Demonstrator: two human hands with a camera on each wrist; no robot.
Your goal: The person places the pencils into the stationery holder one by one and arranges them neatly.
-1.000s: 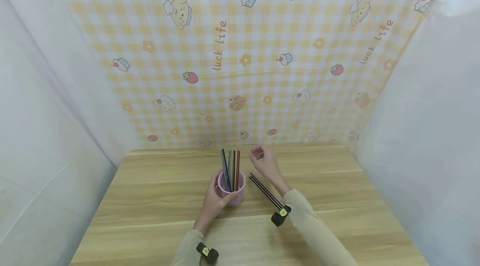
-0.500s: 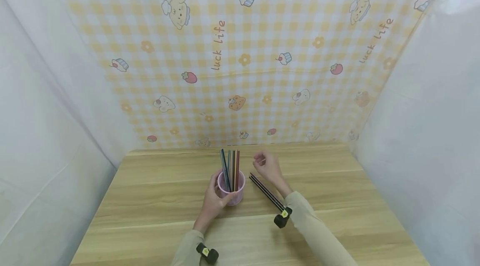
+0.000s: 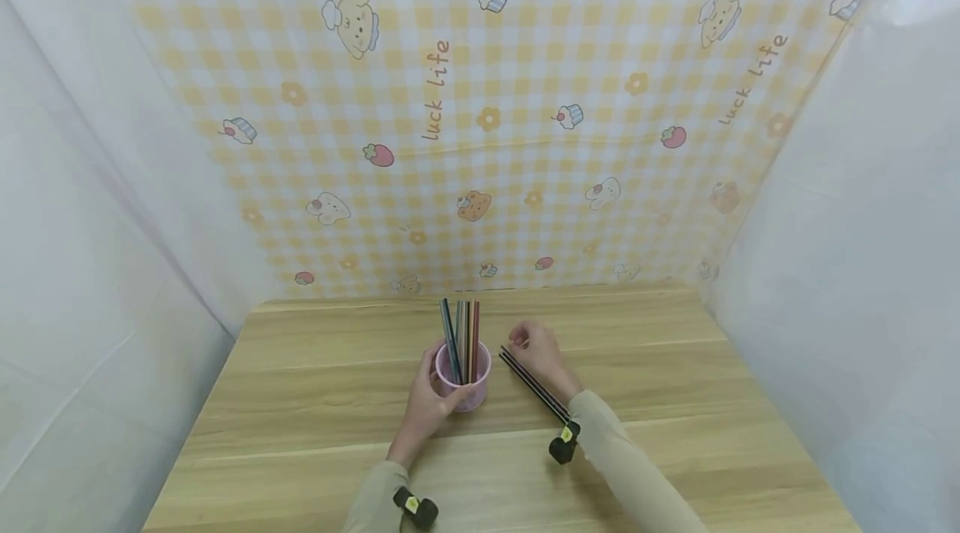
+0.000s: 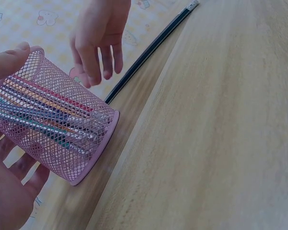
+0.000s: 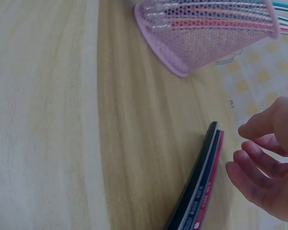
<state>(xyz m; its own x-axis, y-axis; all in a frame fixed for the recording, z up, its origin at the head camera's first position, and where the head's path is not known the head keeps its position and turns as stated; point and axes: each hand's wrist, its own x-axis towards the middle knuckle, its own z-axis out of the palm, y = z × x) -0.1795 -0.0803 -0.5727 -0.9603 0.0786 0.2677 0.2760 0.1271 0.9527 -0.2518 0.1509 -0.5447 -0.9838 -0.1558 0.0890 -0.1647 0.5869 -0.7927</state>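
Pencils (image 3: pixel 476 337) stand in a mesh cup (image 4: pixel 53 120) the left hand (image 3: pixel 431 401) holds.

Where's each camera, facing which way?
Head: on the head, facing forward and down at the wooden table; left grip, right grip and sleeves show.
Left wrist: worn there, facing the pink mesh cup; left grip and right grip show.
Right wrist: worn there, facing loose pencils; right grip shows.
Both wrist views share the pink mesh cup and right grip.

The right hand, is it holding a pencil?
No, in the right wrist view the right hand is empty, and the loose pencils lie on the table beside it.
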